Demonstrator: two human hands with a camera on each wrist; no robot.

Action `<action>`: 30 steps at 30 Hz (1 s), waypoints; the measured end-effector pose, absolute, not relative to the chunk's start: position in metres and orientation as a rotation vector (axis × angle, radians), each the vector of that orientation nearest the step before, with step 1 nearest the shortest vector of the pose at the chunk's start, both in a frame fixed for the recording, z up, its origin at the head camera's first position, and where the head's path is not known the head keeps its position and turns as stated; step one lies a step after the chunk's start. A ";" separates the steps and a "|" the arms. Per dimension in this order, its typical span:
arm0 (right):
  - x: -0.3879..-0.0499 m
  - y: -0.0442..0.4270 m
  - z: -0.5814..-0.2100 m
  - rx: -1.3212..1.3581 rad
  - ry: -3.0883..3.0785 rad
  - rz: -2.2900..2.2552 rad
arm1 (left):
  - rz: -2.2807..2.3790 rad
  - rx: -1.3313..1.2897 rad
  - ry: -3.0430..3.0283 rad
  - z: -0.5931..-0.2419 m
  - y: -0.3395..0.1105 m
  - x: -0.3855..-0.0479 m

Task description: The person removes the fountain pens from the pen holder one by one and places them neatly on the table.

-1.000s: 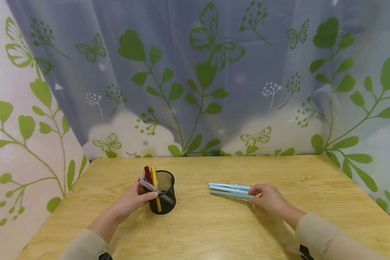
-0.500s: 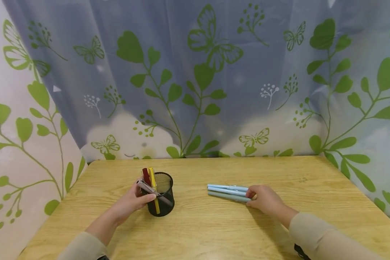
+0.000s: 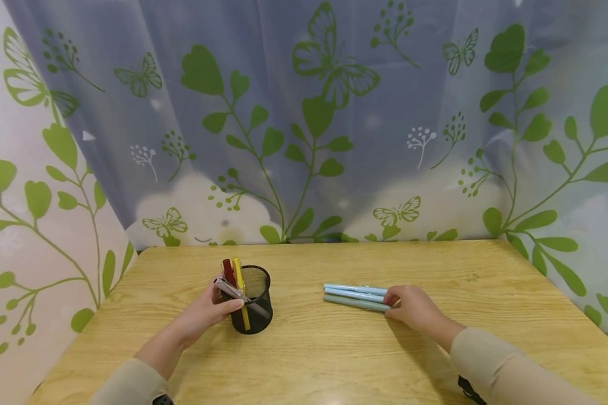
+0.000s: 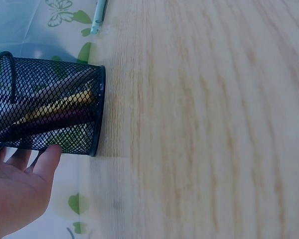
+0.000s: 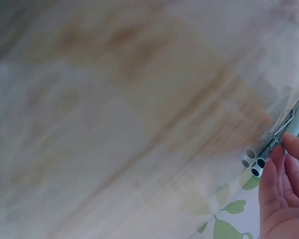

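Observation:
My left hand [image 3: 202,315] grips a black mesh pen holder [image 3: 260,315] by its left side, thumb across the front of the rim. Inside lean a dark red pen [image 3: 229,270], a yellow pen [image 3: 238,274] and a grey pen [image 3: 229,289]. In the left wrist view the mesh holder [image 4: 50,107] shows the pens through its wall, with my left hand [image 4: 22,194] against it. To the right, my right hand [image 3: 418,309] pinches the right ends of light blue pens [image 3: 354,295] lying side by side on the table. Their clips and round ends show beside my right fingers [image 5: 274,184].
The wooden table [image 3: 304,354] carries the holder and the pens, with a stretch of tabletop between them. Behind it hangs a blue-grey curtain [image 3: 273,84] with green leaves and butterflies, close to the table's back edge.
My right hand has shifted slightly left along the pens, and its thumb and fingers have closed on their ends. My left hand and the pen holder stay in place.

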State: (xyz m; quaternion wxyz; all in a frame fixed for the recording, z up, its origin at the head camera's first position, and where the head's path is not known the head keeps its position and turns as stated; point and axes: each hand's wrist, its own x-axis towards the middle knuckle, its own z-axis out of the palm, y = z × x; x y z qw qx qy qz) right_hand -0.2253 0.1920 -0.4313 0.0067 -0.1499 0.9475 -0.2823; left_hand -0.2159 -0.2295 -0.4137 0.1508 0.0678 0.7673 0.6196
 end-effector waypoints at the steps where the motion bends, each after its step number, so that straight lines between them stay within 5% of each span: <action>1: -0.226 0.192 -0.431 -0.478 2.965 -0.888 | 1.780 0.191 2.204 -0.413 -0.230 -0.216; 30: -0.221 0.192 -0.416 -0.455 2.897 -1.125 | 1.802 0.221 2.215 -0.416 -0.229 -0.215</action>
